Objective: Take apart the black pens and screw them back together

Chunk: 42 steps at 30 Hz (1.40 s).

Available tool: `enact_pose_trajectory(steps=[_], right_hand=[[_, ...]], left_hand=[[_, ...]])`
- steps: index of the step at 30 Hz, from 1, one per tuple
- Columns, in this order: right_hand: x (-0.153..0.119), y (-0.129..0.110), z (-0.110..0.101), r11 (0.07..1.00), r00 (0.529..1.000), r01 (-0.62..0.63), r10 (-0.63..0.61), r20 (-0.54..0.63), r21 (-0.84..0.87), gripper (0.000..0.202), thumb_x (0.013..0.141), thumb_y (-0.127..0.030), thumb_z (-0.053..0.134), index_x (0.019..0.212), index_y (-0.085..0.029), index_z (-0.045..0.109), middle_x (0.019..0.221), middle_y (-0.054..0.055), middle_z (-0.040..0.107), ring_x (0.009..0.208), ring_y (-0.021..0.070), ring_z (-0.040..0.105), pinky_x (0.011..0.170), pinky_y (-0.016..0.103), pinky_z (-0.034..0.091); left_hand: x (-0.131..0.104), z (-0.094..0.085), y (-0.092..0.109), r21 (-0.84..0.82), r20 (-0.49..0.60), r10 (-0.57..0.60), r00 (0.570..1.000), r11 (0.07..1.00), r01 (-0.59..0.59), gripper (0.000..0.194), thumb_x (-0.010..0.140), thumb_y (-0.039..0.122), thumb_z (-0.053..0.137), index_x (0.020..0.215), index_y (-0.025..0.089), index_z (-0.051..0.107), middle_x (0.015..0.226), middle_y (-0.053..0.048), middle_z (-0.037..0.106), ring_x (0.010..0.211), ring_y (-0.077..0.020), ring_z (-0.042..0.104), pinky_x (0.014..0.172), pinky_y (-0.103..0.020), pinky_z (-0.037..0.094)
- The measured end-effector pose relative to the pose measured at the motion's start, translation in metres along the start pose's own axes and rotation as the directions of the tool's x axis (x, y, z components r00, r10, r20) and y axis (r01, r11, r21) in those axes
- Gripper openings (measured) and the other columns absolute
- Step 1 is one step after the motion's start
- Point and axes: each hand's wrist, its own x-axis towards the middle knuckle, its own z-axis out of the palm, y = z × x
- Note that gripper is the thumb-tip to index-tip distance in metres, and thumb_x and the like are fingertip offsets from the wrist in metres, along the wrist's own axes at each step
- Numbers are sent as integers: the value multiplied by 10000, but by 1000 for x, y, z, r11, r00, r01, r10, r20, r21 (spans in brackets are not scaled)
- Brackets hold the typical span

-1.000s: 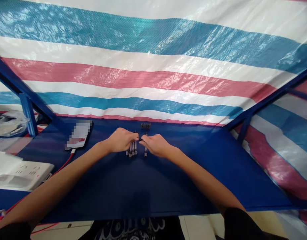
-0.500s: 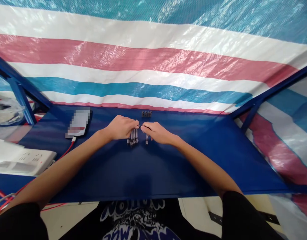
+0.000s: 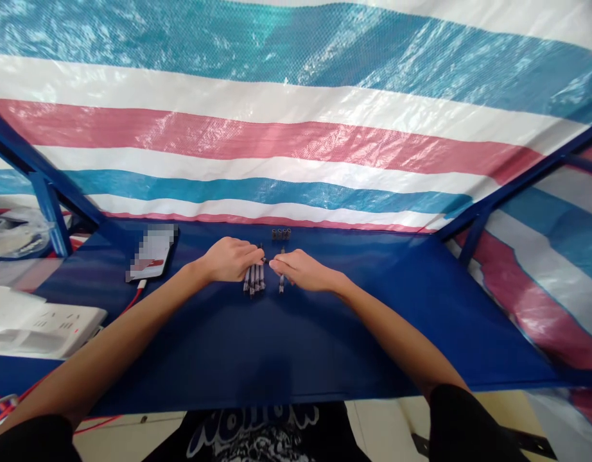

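Left hand: your left hand (image 3: 234,259) is closed, thumb and fingertips pinching one end of a small dark piece (image 3: 268,261).
Right hand: your right hand (image 3: 303,270) meets it from the other side, fingertips pinching the other end; finger detail is too small to read.
Dark piece: between your two hands, near the middle of the table (image 3: 228,350); mostly hidden by your fingers, exact shape can't be told.
Stick bunch: pen-like sticks (image 3: 254,282) lie side by side just beside and partly under your left hand, pale with dark ends; count unclear.
Single stick: one lone stick (image 3: 281,284) lies apart from the bunch, partly covered by your right fingers.
Short tubes: four dark tubes (image 3: 281,234) in a row beyond your hands, near the table's far edge.
Phone: your phone (image 3: 156,253) lies left of your left hand, red cable (image 3: 135,297) plugged in.
Power strip: white power strip (image 3: 60,330), left, beyond your left forearm.
Backdrop: striped sheet (image 3: 286,141) behind the table.
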Motion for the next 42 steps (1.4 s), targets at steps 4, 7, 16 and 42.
enact_pose_trajectory(steps=[4, 7, 16, 42], right_hand=[[2, 9, 1, 843, 986, -108, 22, 167, 527, 426, 958, -490, 384, 652, -195, 402, 456, -87, 336, 413, 78, 369, 552, 238, 428], [3, 12, 2, 651, 951, -176, -81, 298, 739, 456, 949, -536, 390, 632, -210, 358, 416, -132, 189, 342, 51, 188, 536, 270, 475], [1, -3, 9, 996, 968, -55, 37, -250, -67, 323, 981, -395, 373, 856, -160, 556, 768, 39, 608, 657, 133, 554, 643, 248, 414], [-3, 2, -12, 737, 961, -134, -68, 269, 663, 485, 956, -510, 393, 583, -212, 308, 490, -99, 212, 397, 60, 210, 506, 241, 450]], left_hand=[[1, -2, -2, 70, -64, 66, 996, 996, -61, 294, 934, 186, 348, 694, 181, 518, 557, 18, 535, 498, -112, 466, 514, -253, 333], [1, -8, -4, 122, -113, 101, 988, 989, -87, 270, 935, 191, 364, 722, 183, 528, 563, 19, 535, 504, -114, 460, 518, -260, 329], [3, -7, 0, -30, 218, -171, 961, 983, 182, 161, 869, 200, 430, 792, 186, 572, 620, 3, 602, 547, -139, 553, 496, -267, 317], [-2, -15, -9, 91, 35, -55, 998, 994, 52, 283, 941, 232, 359, 768, 189, 579, 606, -7, 569, 538, -121, 475, 516, -271, 326]])
